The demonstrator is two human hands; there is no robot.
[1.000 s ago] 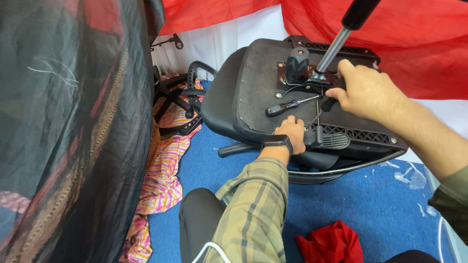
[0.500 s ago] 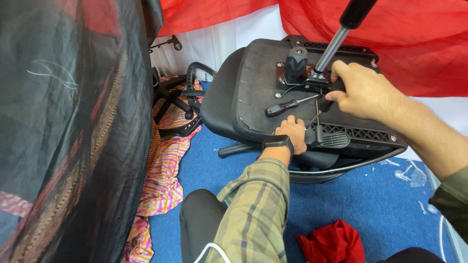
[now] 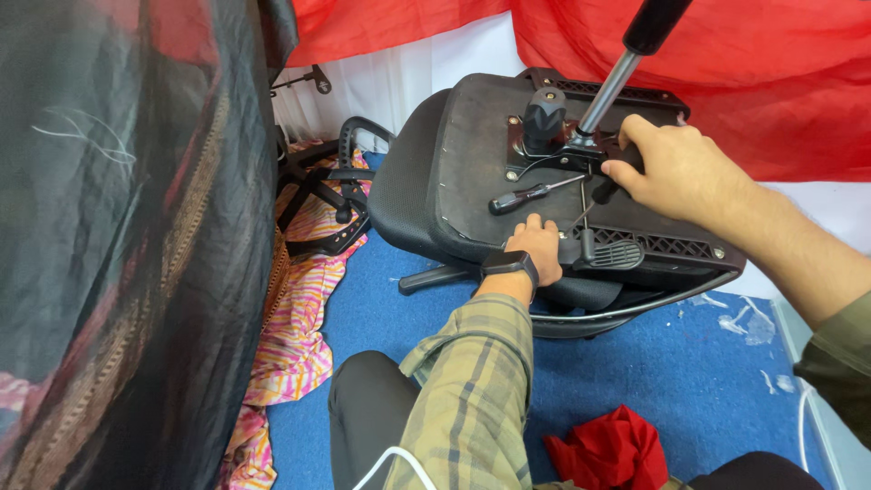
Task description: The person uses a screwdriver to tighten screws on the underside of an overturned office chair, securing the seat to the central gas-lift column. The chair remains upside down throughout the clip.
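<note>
An overturned black office chair seat [image 3: 472, 145] lies on the blue floor, its underside facing me. A metal mechanism plate [image 3: 553, 150] with a black knob and a gas-lift column [image 3: 617, 77] sits on it. My right hand [image 3: 676, 168] grips the mechanism by the column's base. My left hand [image 3: 535, 240], with a black watch on the wrist, presses on the seat's near edge, fingers curled. A black-handled screwdriver [image 3: 531, 193] rests on the underside just above my left hand, not held.
The chair's black wheeled base [image 3: 322, 195] lies at left on a pink striped cloth [image 3: 290, 336]. A dark patterned fabric [image 3: 118, 227] hangs at far left. Red cloth [image 3: 771, 63] drapes behind. A crumpled red rag [image 3: 608, 449] lies on the blue floor.
My right hand has shifted slightly on the mechanism. My left hand and the screwdriver stay where they were.
</note>
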